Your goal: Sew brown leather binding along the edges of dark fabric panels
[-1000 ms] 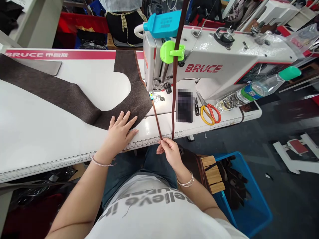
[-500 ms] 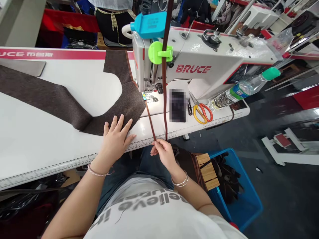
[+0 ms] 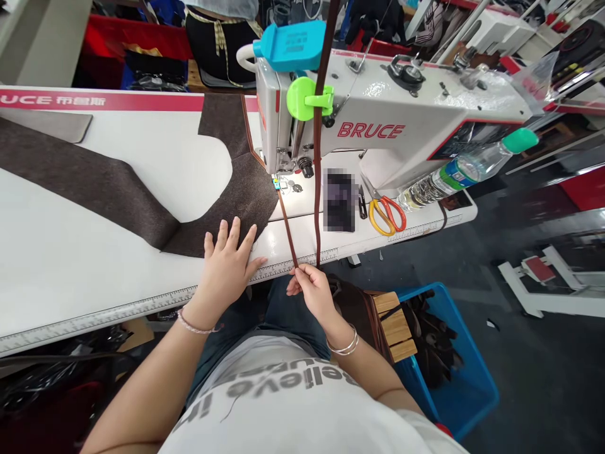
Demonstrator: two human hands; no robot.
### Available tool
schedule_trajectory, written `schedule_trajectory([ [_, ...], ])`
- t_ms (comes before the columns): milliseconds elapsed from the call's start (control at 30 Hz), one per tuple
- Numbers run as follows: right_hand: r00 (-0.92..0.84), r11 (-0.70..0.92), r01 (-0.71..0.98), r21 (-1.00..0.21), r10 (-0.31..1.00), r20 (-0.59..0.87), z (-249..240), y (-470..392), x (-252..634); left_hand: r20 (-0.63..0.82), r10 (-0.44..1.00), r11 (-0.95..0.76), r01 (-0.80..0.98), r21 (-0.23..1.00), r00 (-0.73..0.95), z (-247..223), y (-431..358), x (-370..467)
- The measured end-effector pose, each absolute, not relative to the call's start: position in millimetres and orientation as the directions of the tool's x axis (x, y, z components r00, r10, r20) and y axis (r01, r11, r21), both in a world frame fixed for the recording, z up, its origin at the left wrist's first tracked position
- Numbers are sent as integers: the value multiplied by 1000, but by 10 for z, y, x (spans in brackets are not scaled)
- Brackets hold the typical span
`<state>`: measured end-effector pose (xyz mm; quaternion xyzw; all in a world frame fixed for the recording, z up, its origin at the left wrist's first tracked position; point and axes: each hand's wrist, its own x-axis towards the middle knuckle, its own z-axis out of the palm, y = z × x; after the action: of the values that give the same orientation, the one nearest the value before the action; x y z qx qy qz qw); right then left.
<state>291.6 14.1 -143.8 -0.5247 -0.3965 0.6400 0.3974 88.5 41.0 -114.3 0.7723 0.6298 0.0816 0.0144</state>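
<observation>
A dark brown fabric piece (image 3: 236, 189) lies curved over the white table, its right edge beside the needle area of a white sewing machine (image 3: 363, 94). My left hand (image 3: 227, 265) rests flat with fingers spread on the fabric's lower edge and the table. At the table's front edge my right hand (image 3: 308, 284) pinches a thin brown strip (image 3: 288, 230), which runs up to the presser foot. Another brown strip (image 3: 317, 189) hangs from above, past a green clip (image 3: 309, 99) on the machine head, down to the table edge.
Right of the needle are a blurred dark rectangle (image 3: 339, 200), scissors (image 3: 387, 214) and a water bottle (image 3: 466, 170) on the table (image 3: 94, 258). A blue crate (image 3: 472, 391) with dark pieces stands on the floor at right. Behind the table a person (image 3: 220, 47) is partly visible.
My left hand has shifted slightly to the right relative to the fabric, fingers still spread. The whole view has moved slightly. My right hand keeps its pinch on the strip.
</observation>
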Motion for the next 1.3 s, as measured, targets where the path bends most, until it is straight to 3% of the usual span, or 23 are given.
schedule_trajectory([
  [600, -138, -403, -89, -911, 911, -389, -1365, 151, 2874, 57, 981, -190, 974, 122, 184, -1057, 360, 1124],
  [1300, -175, -326, -76, -942, 935, -309, -1299, 150, 2867, 8, 965, -262, 954, 145, 264, -1004, 322, 1372],
])
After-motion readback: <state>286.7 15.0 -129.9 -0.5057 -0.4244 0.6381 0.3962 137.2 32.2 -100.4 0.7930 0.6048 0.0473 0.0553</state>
